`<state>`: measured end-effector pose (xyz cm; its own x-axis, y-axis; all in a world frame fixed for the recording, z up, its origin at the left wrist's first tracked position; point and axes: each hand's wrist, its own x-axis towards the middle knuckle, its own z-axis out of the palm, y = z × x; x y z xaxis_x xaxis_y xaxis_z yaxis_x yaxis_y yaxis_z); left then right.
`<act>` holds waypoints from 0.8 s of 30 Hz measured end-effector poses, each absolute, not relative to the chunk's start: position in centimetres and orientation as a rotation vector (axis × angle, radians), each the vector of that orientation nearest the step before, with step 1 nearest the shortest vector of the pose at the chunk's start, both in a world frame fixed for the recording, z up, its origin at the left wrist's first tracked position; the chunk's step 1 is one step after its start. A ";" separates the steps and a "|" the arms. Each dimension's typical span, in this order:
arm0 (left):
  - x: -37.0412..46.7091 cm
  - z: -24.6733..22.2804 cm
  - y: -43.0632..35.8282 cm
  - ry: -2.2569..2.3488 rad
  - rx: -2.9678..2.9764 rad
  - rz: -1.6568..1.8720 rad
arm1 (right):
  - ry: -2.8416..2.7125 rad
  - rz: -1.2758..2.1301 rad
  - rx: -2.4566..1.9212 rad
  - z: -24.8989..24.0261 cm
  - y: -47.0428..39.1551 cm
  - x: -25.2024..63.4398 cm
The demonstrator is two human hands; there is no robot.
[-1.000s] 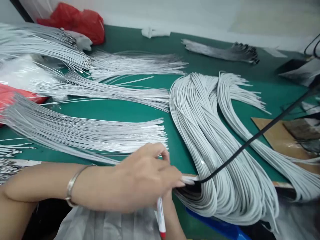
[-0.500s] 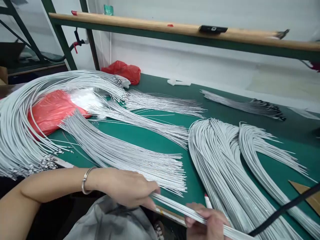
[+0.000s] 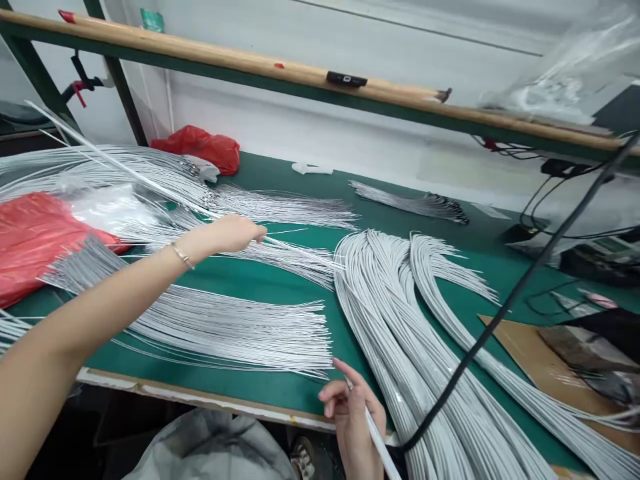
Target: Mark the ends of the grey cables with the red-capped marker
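Note:
In the head view my left hand (image 3: 237, 233) is stretched over the middle of the bench, closed round a thin bundle of white wires (image 3: 295, 250). Its long end slants up to the far left, and its short end points right, over the wires lying below. Near the bench's front edge my right hand (image 3: 355, 413) has its fingers curled and forefinger raised. A slim length of white wires (image 3: 379, 440) runs through it and out past the bottom edge. Between my hands lies a wide spread of cut white wires (image 3: 250, 330).
A thick draped bundle of white wires (image 3: 400, 320) fills the right side. A black cable (image 3: 480, 360) crosses in front of it. Red plastic bags (image 3: 45, 233) lie at left. A wooden-topped shelf rail (image 3: 210, 59) spans the back, and brown cardboard (image 3: 520, 347) sits at right.
My left hand has moved up and away over the bench, carrying its wires off the length both hands held. My right hand has shifted left, still holding wires. The view has turned right.

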<state>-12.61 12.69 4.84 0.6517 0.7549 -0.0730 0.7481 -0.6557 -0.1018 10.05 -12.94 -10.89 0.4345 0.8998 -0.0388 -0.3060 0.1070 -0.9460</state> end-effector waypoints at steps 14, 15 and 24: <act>-11.5 -4.7 17.9 -1.250 -2.806 0.007 | -0.555 0.960 -1.072 -11.9 -12.5 10.6; -11.4 -4.6 17.6 -1.259 -2.809 -0.009 | -0.570 0.967 -1.068 -12.0 -12.5 10.8; -12.0 -3.3 10.5 -1.252 -3.131 0.232 | -0.621 0.911 -1.089 -11.8 -12.8 10.7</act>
<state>-12.04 10.52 -3.27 0.7203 0.6602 -0.2128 0.6926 -0.7013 0.1687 10.68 -12.79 -11.85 0.5042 0.8636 -0.0039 -0.3122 0.1781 -0.9332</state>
